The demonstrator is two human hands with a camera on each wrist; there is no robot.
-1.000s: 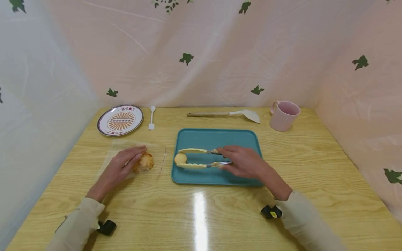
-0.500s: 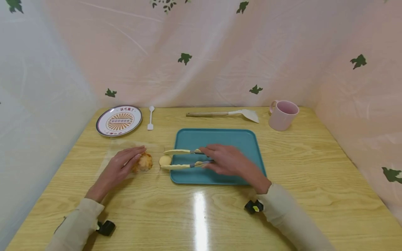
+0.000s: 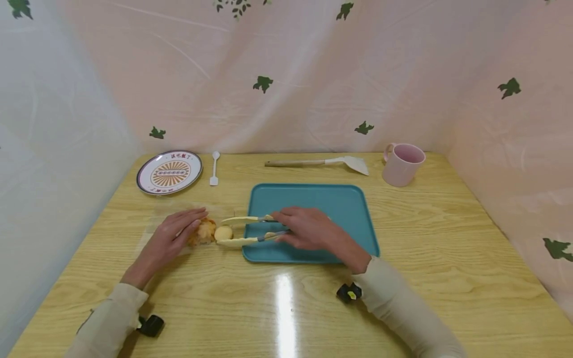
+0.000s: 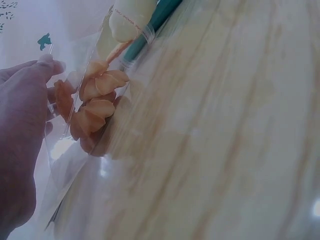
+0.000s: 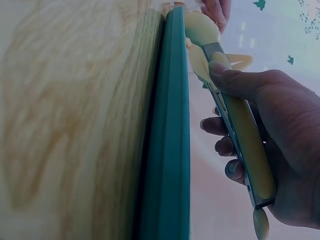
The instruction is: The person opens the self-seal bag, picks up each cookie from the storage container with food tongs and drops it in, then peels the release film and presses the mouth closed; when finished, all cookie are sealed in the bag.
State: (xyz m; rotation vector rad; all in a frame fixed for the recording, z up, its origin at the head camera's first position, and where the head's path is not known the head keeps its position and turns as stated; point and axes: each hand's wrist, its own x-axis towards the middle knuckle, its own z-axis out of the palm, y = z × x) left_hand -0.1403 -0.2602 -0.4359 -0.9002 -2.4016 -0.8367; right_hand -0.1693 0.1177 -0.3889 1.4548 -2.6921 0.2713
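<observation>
At the left of the head view lies a clear plastic bag with several ruffled, golden-brown cookies in it. My left hand holds the upper side of the bag, its fingers seen partly through the film in the left wrist view. My right hand grips cream-tipped metal tongs by both arms. Between the tong tips sits a round, pale yellow cookie, at the bag's right side and close against the ruffled cookies. Whether it is inside the bag's mouth is hard to tell.
Under my right hand is a teal tray. A patterned plate and a small white spoon lie at the back left. Behind the tray rests a spatula, with a pink mug to its right.
My right hand has moved left with the tongs, carrying the round cookie from the tray's left edge across to the ruffled cookies. My left hand has stayed at the bag.
</observation>
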